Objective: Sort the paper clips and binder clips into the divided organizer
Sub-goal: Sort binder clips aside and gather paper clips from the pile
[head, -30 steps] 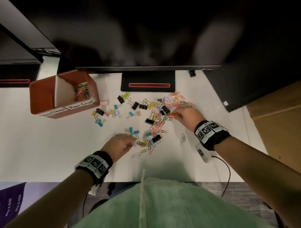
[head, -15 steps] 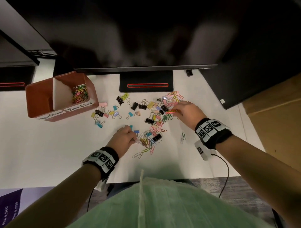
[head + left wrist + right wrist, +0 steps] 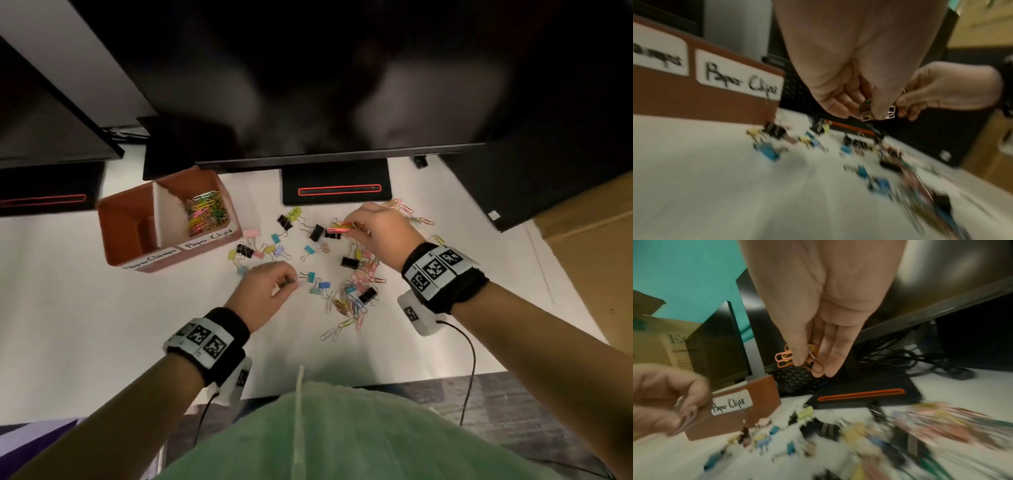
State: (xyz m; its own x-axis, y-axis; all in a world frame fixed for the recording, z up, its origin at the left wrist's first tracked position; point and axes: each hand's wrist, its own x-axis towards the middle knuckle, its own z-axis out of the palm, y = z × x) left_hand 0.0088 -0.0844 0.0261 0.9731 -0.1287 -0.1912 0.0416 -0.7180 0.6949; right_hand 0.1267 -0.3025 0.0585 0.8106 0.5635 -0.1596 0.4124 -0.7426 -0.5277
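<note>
White desk [image 3: 85, 325], organizer [image 3: 219, 240] labelled "Paper Clips", "Paper Clamps"

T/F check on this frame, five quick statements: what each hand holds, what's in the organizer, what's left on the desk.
1. The right hand pinches a bunch of orange and yellow paper clips. True.
2. The left hand is empty. False: it pinches a few pale paper clips.
3. The organizer compartment labelled Paper Clips already holds paper clips. True.
4. The other compartment is full of binder clips. False: none show in it.
5. All binder clips are off the desk. False: many still lie scattered there.
</note>
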